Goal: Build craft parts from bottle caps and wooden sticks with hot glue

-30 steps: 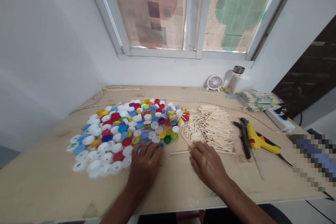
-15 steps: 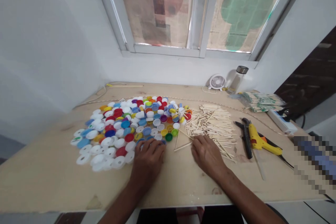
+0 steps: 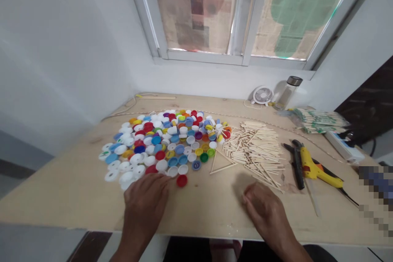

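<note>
My left hand (image 3: 146, 200) lies palm down at the front edge of a spread of plastic bottle caps (image 3: 139, 149), its fingers bent over the nearest ones and partly hiding them. A red cap (image 3: 181, 180) lies just right of its fingertips. My right hand (image 3: 265, 208) is raised a little over the table, fingers curled in toward the thumb, with nothing visible in them. Beyond it lies a heap of thin wooden sticks (image 3: 258, 143). A few sticks form an angled shape (image 3: 224, 168) between caps and heap. A stick-and-cap piece (image 3: 218, 129) stands at the caps' right edge.
Right of the sticks lie a yellow glue gun (image 3: 307, 163) and black-handled pliers (image 3: 297, 168). At the back are a small white fan (image 3: 263, 95), a glass bottle (image 3: 288, 92), bagged sticks (image 3: 321, 120) and a power strip (image 3: 345, 147). A cord crosses the table behind the caps.
My left hand has slid left along the caps, uncovering several at the front, the red one among them. My right hand has drawn back from the sticks toward me. The view has shifted slightly.
</note>
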`<action>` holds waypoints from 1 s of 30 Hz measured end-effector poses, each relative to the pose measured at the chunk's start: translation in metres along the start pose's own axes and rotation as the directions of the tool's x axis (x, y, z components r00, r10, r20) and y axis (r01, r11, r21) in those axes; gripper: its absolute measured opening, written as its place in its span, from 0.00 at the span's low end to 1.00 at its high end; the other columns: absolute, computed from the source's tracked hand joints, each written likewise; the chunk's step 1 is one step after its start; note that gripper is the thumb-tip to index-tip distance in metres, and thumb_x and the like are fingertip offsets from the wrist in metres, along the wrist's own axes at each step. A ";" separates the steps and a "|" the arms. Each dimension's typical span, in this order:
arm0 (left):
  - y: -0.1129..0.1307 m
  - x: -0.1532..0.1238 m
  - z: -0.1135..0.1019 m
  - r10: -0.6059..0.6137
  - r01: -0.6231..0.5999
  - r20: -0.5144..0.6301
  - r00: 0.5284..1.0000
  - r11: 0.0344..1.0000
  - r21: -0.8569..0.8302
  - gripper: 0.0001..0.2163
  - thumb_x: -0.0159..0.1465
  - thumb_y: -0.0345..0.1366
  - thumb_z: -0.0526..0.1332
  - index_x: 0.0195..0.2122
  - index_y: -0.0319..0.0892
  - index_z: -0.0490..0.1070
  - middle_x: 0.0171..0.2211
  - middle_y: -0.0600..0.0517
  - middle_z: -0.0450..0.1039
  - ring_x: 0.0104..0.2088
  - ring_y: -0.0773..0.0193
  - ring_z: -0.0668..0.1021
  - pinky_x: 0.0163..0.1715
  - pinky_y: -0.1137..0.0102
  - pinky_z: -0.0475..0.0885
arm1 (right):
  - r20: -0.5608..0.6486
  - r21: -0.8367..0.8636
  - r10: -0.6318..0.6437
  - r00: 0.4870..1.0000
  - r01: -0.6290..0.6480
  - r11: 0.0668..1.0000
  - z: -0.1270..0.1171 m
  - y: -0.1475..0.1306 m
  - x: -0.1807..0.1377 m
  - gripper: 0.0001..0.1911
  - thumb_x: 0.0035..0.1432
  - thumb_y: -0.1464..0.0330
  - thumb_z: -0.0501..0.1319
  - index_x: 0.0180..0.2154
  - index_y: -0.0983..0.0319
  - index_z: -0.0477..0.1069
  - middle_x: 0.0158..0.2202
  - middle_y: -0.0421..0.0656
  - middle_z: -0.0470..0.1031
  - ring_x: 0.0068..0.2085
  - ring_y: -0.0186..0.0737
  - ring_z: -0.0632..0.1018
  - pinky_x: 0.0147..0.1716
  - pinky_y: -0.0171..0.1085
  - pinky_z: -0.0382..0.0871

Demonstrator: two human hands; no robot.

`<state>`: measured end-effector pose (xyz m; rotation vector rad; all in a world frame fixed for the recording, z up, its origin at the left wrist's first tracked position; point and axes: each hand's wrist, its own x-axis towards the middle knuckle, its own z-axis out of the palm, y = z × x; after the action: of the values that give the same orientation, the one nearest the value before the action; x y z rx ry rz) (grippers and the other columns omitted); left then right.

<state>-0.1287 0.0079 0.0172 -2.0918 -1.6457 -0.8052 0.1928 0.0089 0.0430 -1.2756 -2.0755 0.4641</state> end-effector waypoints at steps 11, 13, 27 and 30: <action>0.038 0.012 -0.042 -0.041 0.045 0.019 0.999 0.962 -0.271 0.04 0.61 0.35 0.59 0.36 0.47 0.72 0.33 0.53 0.78 0.38 0.58 0.78 0.44 0.62 0.67 | 0.070 0.326 0.198 0.978 -0.210 0.922 0.019 -0.021 -0.006 0.09 0.63 0.64 0.55 0.34 0.61 0.70 0.28 0.40 0.69 0.29 0.35 0.71 0.29 0.32 0.65; 0.052 0.013 -0.052 -0.035 0.043 0.029 0.999 0.934 -0.355 0.02 0.61 0.33 0.60 0.34 0.48 0.71 0.31 0.56 0.78 0.36 0.61 0.78 0.43 0.64 0.67 | 0.107 0.431 0.098 0.989 -0.134 0.892 0.024 -0.039 -0.001 0.16 0.62 0.66 0.56 0.51 0.60 0.67 0.39 0.44 0.72 0.33 0.36 0.73 0.35 0.33 0.68; 0.055 -0.012 -0.060 -0.242 0.355 0.269 0.932 0.754 -0.552 0.05 0.63 0.36 0.60 0.38 0.53 0.72 0.33 0.59 0.78 0.33 0.67 0.79 0.32 0.76 0.73 | 0.218 0.480 0.330 0.918 -0.396 0.783 -0.015 -0.003 -0.044 0.13 0.59 0.58 0.59 0.33 0.57 0.79 0.24 0.40 0.75 0.24 0.35 0.74 0.25 0.30 0.67; 0.072 -0.005 -0.042 -0.128 0.173 0.120 0.984 0.825 -0.538 0.06 0.62 0.33 0.59 0.38 0.50 0.72 0.33 0.56 0.78 0.36 0.63 0.79 0.39 0.69 0.73 | 0.168 0.428 0.410 0.896 -0.442 0.789 -0.025 0.006 -0.050 0.13 0.59 0.57 0.60 0.32 0.57 0.78 0.26 0.41 0.75 0.28 0.38 0.74 0.28 0.30 0.67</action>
<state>-0.0691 -0.0397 0.0513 -2.4024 -1.7947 -1.4065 0.2294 -0.0339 0.0401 -1.4373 -1.5708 1.1425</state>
